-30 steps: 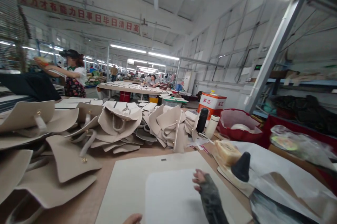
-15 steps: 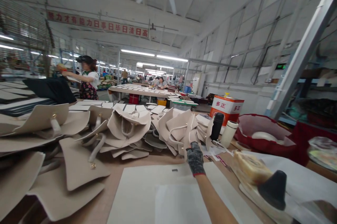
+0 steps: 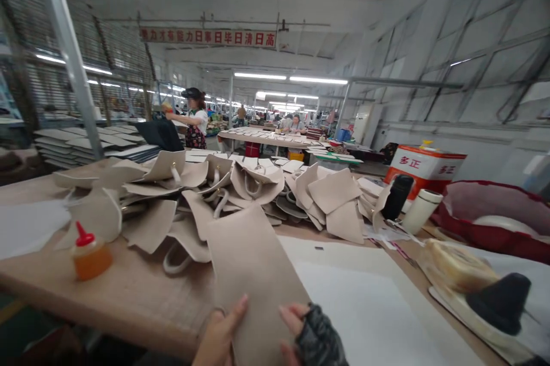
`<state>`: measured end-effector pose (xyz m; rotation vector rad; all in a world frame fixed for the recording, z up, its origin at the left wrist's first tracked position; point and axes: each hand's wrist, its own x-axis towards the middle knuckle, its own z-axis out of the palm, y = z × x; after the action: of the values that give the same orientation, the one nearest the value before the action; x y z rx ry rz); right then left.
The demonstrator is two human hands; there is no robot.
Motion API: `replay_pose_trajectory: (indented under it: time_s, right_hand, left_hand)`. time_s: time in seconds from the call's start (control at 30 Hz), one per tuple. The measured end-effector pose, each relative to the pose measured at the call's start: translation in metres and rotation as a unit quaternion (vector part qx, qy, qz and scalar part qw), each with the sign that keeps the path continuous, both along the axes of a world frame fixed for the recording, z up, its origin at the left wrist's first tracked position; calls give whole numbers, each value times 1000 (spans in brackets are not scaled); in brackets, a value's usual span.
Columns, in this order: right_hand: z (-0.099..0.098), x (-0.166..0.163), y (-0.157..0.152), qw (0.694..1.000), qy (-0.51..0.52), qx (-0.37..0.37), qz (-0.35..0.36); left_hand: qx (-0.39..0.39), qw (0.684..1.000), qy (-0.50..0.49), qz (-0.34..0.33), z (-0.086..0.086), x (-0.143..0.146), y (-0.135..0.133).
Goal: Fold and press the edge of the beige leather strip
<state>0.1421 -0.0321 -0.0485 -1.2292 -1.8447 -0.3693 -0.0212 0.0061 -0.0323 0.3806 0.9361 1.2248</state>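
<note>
- Your left hand [image 3: 221, 334], bare, grips the near left edge of the beige panel [image 3: 253, 274], thumb laid on its face.
- Your right hand [image 3: 309, 337], in a dark fingerless glove, pinches the panel's near right edge; its fingertips [image 3: 287, 315] press the surface.
- The panel is lifted and tilted, above the near edge of the tabletop [image 3: 129, 291], partly over the white sheet [image 3: 369, 309].
- A pile of beige pieces [image 3: 240, 188] lies just behind the panel.
- An orange bottle [image 3: 90, 254] with a red cap stands well to the left.
- A black flask [image 3: 397, 197] and a white flask [image 3: 421, 210] stand side by side at the right, before a red-and-white tin [image 3: 425, 164].
- A person [image 3: 195, 125] works at a far table.
</note>
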Motion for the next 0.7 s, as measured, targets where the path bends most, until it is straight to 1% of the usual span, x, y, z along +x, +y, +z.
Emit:
replay_pose_trajectory:
  time_s: [0.07,0.1,0.13,0.2,0.23,0.27,0.33,0.47,0.53,0.6,0.63,0.67,0.7]
  right_hand:
    - [13,3,3,992,125,-2,-33]
    - [19,3,5,980,193,-24,-35]
    - [23,2,6,964,258,-58,-23]
    - [29,-4,5,922,361,-140,30]
    - [30,-9,4,901,393,-173,57]
    - [31,-13,2,887,413,-193,75]
    - [30,-21,-4,878,424,-205,86]
    - [28,-24,-12,883,418,-197,79]
    - [27,-20,-12,876,422,-216,90]
    - [25,-15,-10,868,418,-251,94]
    - [24,-12,-9,871,407,-261,88]
    - [22,-9,-7,882,389,-258,70]
    - [21,-6,-6,899,363,-240,42]
  left_hand:
    - [-5,1000,-15,-25,3,-17,-11]
    - [-9,999,-19,-36,3,-23,-16]
    - [-13,999,-22,-45,3,-27,-19]
    - [-14,998,-28,-62,1,-32,-25]
    - [-14,997,-30,-70,0,-33,-27]
    - [-15,997,-30,-75,-2,-34,-29]
    - [-14,997,-29,-72,-6,-33,-33]
    - [-20,999,-10,-49,-6,-32,-40]
    - [-25,999,6,-44,-4,-32,-44]
    - [-21,999,10,-48,-2,-30,-48]
    - [-16,998,10,-54,-3,-29,-50]
    - [-9,998,11,-63,-4,-28,-52]
    - [-3,997,16,-72,-5,-27,-54]
